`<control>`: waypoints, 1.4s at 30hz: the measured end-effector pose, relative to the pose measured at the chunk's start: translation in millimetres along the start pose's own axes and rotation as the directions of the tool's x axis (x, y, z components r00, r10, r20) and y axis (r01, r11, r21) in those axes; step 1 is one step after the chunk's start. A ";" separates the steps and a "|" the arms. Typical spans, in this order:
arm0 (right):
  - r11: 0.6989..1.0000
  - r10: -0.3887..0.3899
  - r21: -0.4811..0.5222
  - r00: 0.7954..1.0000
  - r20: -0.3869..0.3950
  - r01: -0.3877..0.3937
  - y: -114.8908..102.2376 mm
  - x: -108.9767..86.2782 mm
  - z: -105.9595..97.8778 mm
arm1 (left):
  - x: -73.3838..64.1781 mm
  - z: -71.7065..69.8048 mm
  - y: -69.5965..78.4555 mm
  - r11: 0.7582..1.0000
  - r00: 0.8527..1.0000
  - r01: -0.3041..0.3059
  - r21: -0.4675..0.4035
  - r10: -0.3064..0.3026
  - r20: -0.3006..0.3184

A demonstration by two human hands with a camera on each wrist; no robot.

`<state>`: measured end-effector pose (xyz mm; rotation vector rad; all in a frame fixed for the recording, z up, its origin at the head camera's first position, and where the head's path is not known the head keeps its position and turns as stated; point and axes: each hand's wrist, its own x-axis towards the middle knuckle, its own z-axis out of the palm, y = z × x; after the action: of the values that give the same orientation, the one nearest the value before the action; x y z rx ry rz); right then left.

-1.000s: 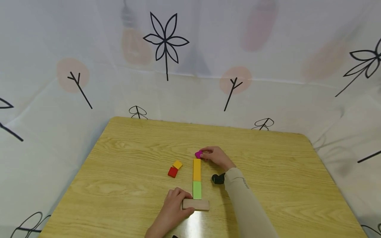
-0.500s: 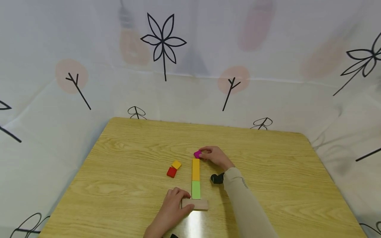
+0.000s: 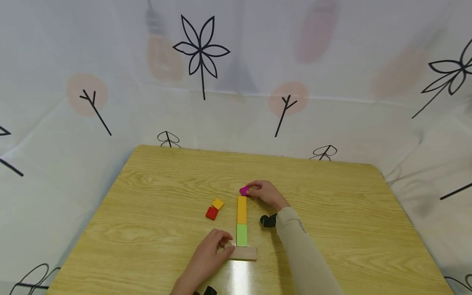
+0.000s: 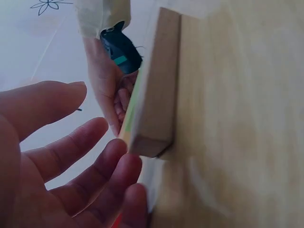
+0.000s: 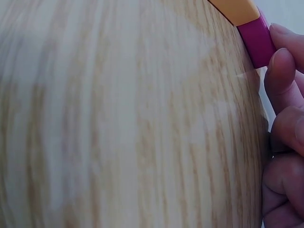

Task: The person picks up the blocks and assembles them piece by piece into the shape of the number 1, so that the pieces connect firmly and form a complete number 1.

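Observation:
My right hand (image 3: 268, 194) pinches a small magenta block (image 3: 243, 191) between thumb and fingertips at the far end of a row. The right wrist view shows the magenta block (image 5: 256, 42) lying against the end of the yellow-orange block (image 5: 235, 8). In the head view that long yellow-orange block (image 3: 241, 209) meets a light green block (image 3: 241, 234), whose near end meets a plain wooden block (image 3: 244, 253) lying crosswise. My left hand (image 3: 208, 255) is beside the left end of the wooden block, fingers loosely bent and apart from it in the left wrist view.
Left of the row lie a small yellow block (image 3: 218, 204) and a red block (image 3: 212, 213), corner to corner. A black wrist camera (image 3: 268, 221) sits under the right sleeve (image 3: 300, 241). Patterned white cloth (image 3: 236, 119) stands behind the wood-grain table (image 3: 343, 229).
My left hand has let go of the wooden block and drawn back slightly to the left. The right hand stays at the magenta block, and the blocks keep their arrangement.

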<state>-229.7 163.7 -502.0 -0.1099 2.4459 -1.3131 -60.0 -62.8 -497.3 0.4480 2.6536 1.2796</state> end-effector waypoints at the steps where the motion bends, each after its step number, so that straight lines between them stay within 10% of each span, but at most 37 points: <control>1: 1.000 -0.002 0.005 1.000 0.002 0.002 0.3 0.6 0.2 | 1.4 -2.0 1.1 1.000 1.000 -0.004 0.010 0.004 -0.008; 17: 1.000 -0.001 0.020 1.000 -0.003 0.001 3.2 3.7 -0.9 | 15.1 -28.7 5.0 0.978 0.990 0.027 0.205 0.002 -0.141; 24: 0.999 -0.006 0.041 1.000 -0.001 0.006 2.9 2.3 -1.2 | 21.5 -41.6 -5.2 0.970 0.973 0.133 0.205 -0.089 -0.212; 42: 0.988 -0.001 0.155 1.000 0.009 -0.001 5.4 3.4 -0.8 | 34.9 -56.7 -21.9 0.940 0.963 0.240 0.242 -0.198 -0.185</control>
<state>-232.5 166.5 -506.9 -0.0755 2.3265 -1.4931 -112.6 -105.7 -479.8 0.0768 2.9204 0.9379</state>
